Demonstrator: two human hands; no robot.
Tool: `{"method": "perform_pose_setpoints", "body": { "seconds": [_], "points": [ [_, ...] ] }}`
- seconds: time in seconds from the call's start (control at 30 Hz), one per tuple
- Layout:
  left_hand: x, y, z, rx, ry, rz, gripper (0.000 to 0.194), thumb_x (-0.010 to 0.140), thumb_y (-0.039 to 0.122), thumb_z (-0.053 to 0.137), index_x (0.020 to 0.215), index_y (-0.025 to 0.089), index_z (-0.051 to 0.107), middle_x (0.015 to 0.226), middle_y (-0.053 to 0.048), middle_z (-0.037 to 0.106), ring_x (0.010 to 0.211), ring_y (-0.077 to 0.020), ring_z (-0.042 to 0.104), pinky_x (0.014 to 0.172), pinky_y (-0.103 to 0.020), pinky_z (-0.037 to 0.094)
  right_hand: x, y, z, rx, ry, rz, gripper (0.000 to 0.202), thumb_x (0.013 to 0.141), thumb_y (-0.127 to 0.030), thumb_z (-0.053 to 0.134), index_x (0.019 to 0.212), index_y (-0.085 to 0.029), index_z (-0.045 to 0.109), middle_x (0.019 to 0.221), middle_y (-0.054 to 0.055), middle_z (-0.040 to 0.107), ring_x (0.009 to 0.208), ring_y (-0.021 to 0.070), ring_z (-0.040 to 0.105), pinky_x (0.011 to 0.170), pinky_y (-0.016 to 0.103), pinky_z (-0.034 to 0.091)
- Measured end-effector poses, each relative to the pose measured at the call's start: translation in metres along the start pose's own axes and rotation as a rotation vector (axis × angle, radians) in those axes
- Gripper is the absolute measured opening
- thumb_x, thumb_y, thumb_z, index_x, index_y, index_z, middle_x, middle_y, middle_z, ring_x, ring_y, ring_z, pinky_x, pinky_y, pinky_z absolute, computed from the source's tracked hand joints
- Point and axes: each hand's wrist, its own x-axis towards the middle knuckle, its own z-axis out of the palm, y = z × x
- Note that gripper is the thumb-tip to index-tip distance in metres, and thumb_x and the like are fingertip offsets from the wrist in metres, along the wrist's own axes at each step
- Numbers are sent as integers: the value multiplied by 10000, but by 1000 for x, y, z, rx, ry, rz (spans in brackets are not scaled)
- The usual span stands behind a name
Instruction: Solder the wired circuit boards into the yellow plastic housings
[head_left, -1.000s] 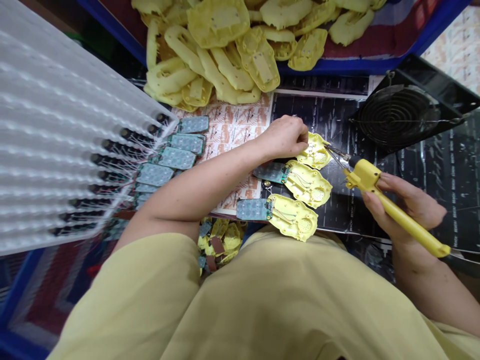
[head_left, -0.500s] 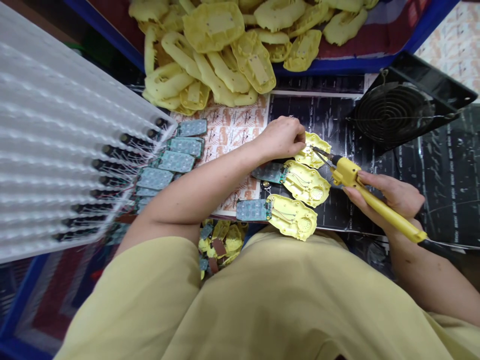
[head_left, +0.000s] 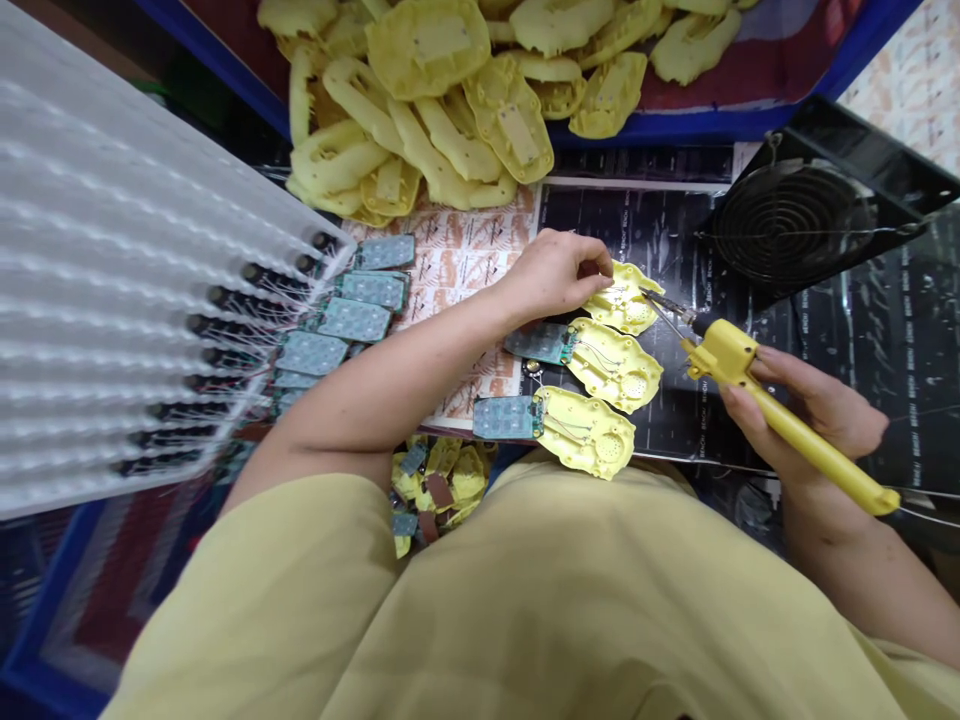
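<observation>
My right hand (head_left: 825, 410) is wrapped round a yellow soldering gun (head_left: 731, 350), whose dark tip and thin feed tube point left at the farthest yellow plastic shell (head_left: 636, 300). At that shell's left edge my left hand (head_left: 559, 275) is closed in a pinch; what lies between the fingertips is too small to make out. Nearer my body lie a middle yellow shell (head_left: 619, 370) and a front yellow shell (head_left: 592, 440), both hollow side up. Thin wires join them to a middle circuit board (head_left: 538, 343) and a front circuit board (head_left: 506, 418).
A black fan (head_left: 795, 225) stands at the back right. Behind the work a blue-rimmed bin (head_left: 675, 130) holds heaped yellow shells (head_left: 427, 50). Several circuit boards (head_left: 352, 320) lie left beside a white ridged panel (head_left: 112, 250) with wired black parts. More yellow parts (head_left: 450, 480) sit below the table edge.
My right hand has drawn the soldering gun right and slightly toward me, its tip shifting off the middle of the far shell. My left hand has moved only slightly.
</observation>
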Motion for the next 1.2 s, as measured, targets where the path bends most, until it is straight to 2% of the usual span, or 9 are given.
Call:
{"method": "perform_pose_setpoints", "body": {
  "seconds": [0.17,0.3,0.4,0.5,0.63,0.73,0.83,1.07,1.2],
  "points": [
    [3,0,2,70,-17,42,208,926,289,695,1070,218,828,1184,-49,771,1200,-270,700,1191,-502,493,3,-5,6,100,0,-15,334,848,-192,940,1130,-290,791,941,-21,838,739,226,812,652,331,708],
    [6,1,4,93,-51,11,202,925,245,667,1041,206,827,1169,-63,764,1228,-291,688,1225,-554,465,5,-7,10,96,12,-66,217,872,-163,903,1011,-254,764,908,-10,833,712,210,805,648,307,701],
    [5,1,4,46,-40,-21,224,915,207,643,1046,205,826,1132,-58,772,1192,-263,697,1183,-497,506,4,-4,12,60,47,-81,289,879,-178,899,1127,-262,776,934,-9,841,714,211,807,639,301,696],
    [4,3,2,-9,-39,-65,233,910,191,637,1052,196,822,1123,-64,779,1157,-243,709,1128,-441,537,1,-1,12,0,46,-53,492,893,-224,901,1355,-295,749,1031,4,855,766,233,826,667,323,710],
    [3,10,-1,47,-75,-97,237,937,222,645,1098,183,815,1148,-84,773,1186,-275,704,1145,-472,514,0,-1,12,-34,21,-45,650,901,-238,898,1504,-337,676,1084,0,856,766,237,828,677,328,712],
    [2,16,-2,161,-91,-75,227,951,247,656,1103,189,813,1219,-102,753,1293,-333,659,1212,-544,445,1,-1,12,-25,31,-68,655,914,-234,885,1519,-349,665,1060,-4,856,746,233,821,658,323,702],
    [2,18,-1,206,-78,-41,241,986,223,595,1078,191,815,1237,-118,749,1336,-352,632,1215,-553,429,2,-1,13,-32,45,-91,633,922,-231,877,1514,-321,670,1044,16,856,737,228,817,648,308,690],
    [2,12,3,111,-44,-27,285,1006,225,562,1154,202,804,1149,-86,812,1224,-292,708,1185,-508,472,-1,0,14,-53,54,-78,536,929,-248,868,1439,-255,706,1042,31,853,749,212,815,692,283,692],
    [5,7,6,-32,-40,-31,278,955,239,604,1123,196,821,1119,-66,830,1109,-235,748,1096,-413,537,0,0,12,-60,51,-63,404,933,-330,865,1317,-262,760,1014,25,854,697,203,798,642,282,683]
  ]
}}
